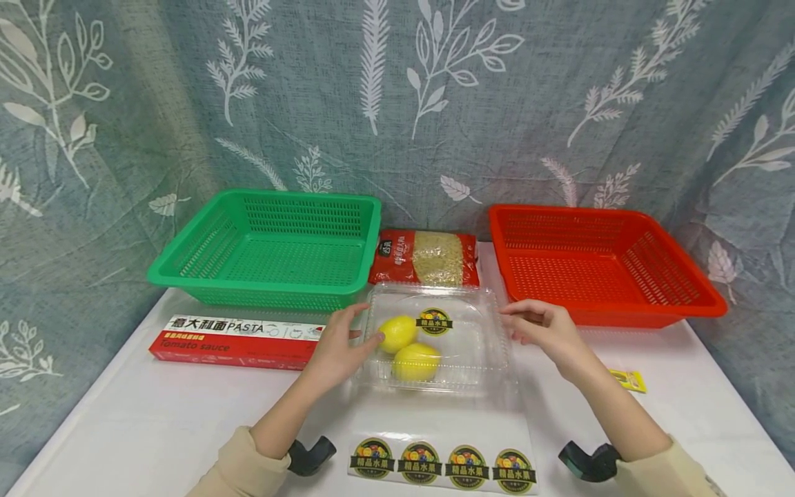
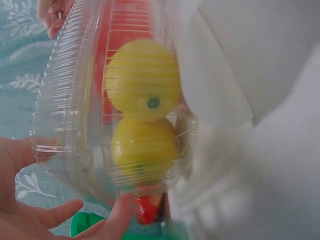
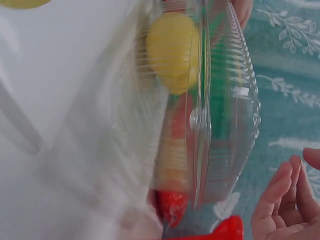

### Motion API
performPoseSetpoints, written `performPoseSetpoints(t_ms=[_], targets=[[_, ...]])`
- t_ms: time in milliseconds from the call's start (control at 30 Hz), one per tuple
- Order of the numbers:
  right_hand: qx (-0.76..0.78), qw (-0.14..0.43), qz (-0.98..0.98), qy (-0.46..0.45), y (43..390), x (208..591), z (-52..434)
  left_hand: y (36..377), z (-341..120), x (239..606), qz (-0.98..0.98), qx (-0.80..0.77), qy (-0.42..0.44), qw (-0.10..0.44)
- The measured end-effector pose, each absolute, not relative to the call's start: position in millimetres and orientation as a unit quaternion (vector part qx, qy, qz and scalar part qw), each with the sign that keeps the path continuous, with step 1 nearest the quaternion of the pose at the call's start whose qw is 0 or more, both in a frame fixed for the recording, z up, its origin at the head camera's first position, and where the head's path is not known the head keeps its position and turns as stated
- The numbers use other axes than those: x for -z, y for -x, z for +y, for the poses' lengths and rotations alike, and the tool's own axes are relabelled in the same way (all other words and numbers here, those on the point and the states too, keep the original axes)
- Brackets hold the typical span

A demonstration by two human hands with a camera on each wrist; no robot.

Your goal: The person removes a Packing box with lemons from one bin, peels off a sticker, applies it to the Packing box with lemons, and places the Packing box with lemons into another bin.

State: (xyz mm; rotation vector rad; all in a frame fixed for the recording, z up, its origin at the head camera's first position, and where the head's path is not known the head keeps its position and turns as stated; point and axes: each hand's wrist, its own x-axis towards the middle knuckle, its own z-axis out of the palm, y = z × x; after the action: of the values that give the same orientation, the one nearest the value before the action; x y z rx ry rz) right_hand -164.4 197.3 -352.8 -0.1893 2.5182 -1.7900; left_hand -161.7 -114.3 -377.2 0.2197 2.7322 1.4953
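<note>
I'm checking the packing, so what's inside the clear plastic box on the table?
Two yellow lemons lie side by side inside the clear plastic box, and a round fruit sticker sits on its lid. The lid's glare hides whether anything lies under the lemons.

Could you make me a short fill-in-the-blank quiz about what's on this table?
1. The clear plastic box holds ____ lemons.
2. The basket left of the pasta bag is coloured ____.
3. The sticker sheet near the table's front edge shows ____ round stickers.
4. The left hand touches the box, while the right hand hovers beside it, holding ____.

Missing words: two; green; four; nothing
</note>
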Motion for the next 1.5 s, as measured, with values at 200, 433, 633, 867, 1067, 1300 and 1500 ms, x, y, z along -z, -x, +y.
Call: performPoseSetpoints(t_ms=[200,433,633,867,1067,1300,1500], targets=[[0.582,0.022,0.811,0.053,164,355,208,164,-116,383,0.875,-0.477,-0.072,0.029],[0.576,0.021,0.817,0.036,161,354,222,168,-117,388,0.862,-0.5,-0.066,0.06],[0.578,0.014,0.816,0.026,159,355,236,169,-118,392,0.843,-0.526,-0.074,0.084],[0.588,0.003,0.809,0.018,157,357,249,168,-116,392,0.833,-0.541,-0.083,0.081],[0.586,0.003,0.81,-0.004,155,358,262,168,-114,392,0.84,-0.531,-0.082,0.071],[0.582,0.01,0.813,-0.026,156,359,275,169,-114,393,0.834,-0.542,-0.075,0.066],[0.572,0.005,0.818,-0.057,174,393,304,168,-113,392,0.824,-0.559,-0.067,0.064]])
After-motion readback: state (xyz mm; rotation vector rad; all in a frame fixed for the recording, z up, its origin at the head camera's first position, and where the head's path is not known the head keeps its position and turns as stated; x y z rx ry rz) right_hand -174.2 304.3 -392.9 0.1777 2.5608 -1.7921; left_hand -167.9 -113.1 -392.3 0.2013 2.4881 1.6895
